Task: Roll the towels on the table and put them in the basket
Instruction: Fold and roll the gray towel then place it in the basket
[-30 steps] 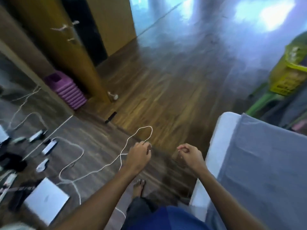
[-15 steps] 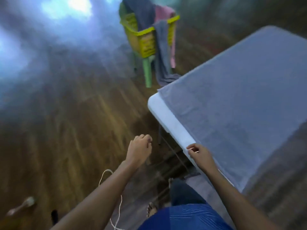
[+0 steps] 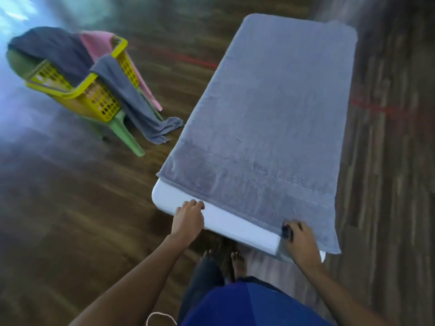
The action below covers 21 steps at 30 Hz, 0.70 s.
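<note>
A large grey towel lies spread flat over the white table, covering nearly all of it. My right hand pinches the towel's near edge by the right corner, lifting a small dark fold. The bent fingers of my left hand rest on the bare white strip at the table's near left corner, just short of the towel, holding nothing. A yellow basket stands to the far left on a green stool, with a dark blue towel, a pink towel and a grey towel draped over it.
Dark wooden floor surrounds the table. My bare feet stand just below the table's near edge. A white cable loops near my left forearm at the bottom. Red lines cross the floor to the right of the table and beyond it.
The view swung right from the cabled floor to the table. Both hands moved up onto the table's near edge; my right hand took hold of the towel's edge.
</note>
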{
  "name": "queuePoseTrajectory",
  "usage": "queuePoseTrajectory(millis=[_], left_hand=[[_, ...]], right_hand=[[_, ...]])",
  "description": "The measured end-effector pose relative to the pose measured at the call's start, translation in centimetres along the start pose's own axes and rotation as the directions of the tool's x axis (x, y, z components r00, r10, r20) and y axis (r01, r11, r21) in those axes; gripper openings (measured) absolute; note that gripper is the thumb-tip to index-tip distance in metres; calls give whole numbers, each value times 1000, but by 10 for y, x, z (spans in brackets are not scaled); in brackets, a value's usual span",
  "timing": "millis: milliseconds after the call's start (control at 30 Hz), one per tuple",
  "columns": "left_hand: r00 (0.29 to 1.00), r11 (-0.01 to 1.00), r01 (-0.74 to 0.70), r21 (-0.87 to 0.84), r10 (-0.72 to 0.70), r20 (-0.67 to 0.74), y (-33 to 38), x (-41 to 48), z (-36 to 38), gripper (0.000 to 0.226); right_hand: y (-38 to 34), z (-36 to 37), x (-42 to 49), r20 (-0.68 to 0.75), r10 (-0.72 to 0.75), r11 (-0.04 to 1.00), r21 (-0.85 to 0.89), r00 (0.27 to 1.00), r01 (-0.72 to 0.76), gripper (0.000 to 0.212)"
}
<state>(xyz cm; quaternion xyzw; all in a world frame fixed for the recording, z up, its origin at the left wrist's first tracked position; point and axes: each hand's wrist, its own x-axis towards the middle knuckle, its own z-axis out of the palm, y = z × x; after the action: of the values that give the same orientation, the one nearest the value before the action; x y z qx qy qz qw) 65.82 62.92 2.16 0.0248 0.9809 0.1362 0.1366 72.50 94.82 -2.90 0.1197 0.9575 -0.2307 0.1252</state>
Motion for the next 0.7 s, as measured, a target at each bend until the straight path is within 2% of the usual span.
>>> queuePoseTrajectory(millis=[100,267,367,533,700], left_hand=[[998,995,-61,77,59,27,-21,29,-3,31],[976,959,-202,197,180,126,-60,70,-1,50],[952,915,-302,266,275,135,-77,86,-2,55],[922,828,-387,407,352,160,-86,107,-5,51],[924,828,-383,410,350,156,-85,122,-2,48]], right_hand=[[6,3,-6,-35,-15,991,-136,999,10,52],[9,10,-8,-63,46,970,-238,997,-60,60],[1,16,-7,-99,113,956,-260,989,-136,54],[-6,23,0,-161,173,932,-292,972,-214,33],[-17,19,6,-161,212,921,-297,964,-252,37]])
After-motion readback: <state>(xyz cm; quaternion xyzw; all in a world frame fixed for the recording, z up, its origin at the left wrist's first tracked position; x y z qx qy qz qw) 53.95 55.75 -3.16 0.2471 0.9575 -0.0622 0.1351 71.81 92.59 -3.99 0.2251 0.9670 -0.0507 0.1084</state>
